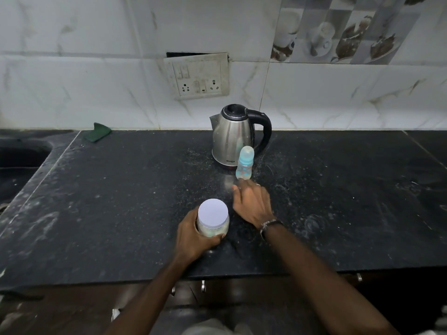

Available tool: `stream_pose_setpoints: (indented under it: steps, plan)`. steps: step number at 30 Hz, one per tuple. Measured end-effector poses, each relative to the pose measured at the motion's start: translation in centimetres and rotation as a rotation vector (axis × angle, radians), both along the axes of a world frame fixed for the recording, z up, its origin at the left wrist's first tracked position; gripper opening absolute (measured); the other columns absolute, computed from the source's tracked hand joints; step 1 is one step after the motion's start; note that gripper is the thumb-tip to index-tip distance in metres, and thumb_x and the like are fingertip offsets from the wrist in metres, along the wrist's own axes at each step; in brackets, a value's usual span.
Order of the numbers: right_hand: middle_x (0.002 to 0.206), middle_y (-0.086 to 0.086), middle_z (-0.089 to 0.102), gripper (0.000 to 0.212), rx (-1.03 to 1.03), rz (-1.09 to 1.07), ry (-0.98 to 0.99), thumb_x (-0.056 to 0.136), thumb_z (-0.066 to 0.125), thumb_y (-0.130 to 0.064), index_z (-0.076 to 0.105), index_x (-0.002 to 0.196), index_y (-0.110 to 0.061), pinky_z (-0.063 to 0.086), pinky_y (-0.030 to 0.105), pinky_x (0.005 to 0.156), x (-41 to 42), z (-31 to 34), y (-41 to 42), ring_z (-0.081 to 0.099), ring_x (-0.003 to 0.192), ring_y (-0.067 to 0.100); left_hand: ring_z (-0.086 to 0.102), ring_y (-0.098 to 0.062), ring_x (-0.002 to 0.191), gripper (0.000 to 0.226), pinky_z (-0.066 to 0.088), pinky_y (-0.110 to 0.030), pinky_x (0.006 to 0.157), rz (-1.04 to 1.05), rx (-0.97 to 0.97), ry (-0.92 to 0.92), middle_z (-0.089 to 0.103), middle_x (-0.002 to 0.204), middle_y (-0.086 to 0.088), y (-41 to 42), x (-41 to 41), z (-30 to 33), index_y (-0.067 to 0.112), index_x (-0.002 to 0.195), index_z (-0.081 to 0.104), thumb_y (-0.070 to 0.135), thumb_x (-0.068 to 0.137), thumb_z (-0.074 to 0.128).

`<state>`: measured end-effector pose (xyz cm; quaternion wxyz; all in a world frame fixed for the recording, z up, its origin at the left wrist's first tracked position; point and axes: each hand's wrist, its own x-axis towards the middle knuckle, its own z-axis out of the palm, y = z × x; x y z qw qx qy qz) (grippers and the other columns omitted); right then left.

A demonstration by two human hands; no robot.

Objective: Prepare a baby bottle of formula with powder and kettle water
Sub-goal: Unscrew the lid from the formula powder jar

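While the left hand [193, 234] holds the powder jar [213, 218] on the bench [121, 189], the right hand [254, 201], grip loose and empty, should take the capped bottle [244, 163] low, avoiding the kettle [235, 134].

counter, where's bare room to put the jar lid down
Free: the counter between jar and green cloth, and right of the right hand. Crowded: kettle, bottle and both hands mid-counter.

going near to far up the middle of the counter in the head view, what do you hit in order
left hand gripping the powder jar → right hand → baby bottle → kettle → wall socket panel
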<state>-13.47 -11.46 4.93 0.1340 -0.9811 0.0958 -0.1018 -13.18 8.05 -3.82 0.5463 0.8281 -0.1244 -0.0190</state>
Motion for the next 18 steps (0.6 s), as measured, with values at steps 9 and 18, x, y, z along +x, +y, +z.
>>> stream_pose_setpoints:
  steps: [9,18]
  plan:
    - [0.107,0.01,0.069,0.06,-0.375,0.349,0.334,0.083,0.055,-0.069,0.067,0.105,-0.014,0.042,0.034,0.072,-0.2,5.7,6.6,0.066,0.098,0.032,0.071,-0.006,0.094,0.078,0.061,-0.039,0.078,0.009,0.007,0.049,0.074,0.106,0.01,0.4,0.0,-0.7,0.025,0.113,0.067,0.034,0.044,0.101]
    - [0.107,0.013,0.067,0.056,-0.366,0.444,0.319,0.079,0.062,-0.062,0.066,0.103,-0.011,0.038,0.033,0.068,-0.1,5.5,6.7,0.066,0.094,0.032,0.073,-0.008,0.1,0.087,0.061,-0.043,0.084,-0.026,-0.047,0.066,0.075,0.112,0.008,0.8,0.0,-0.9,0.029,0.125,0.064,0.031,0.046,0.102]
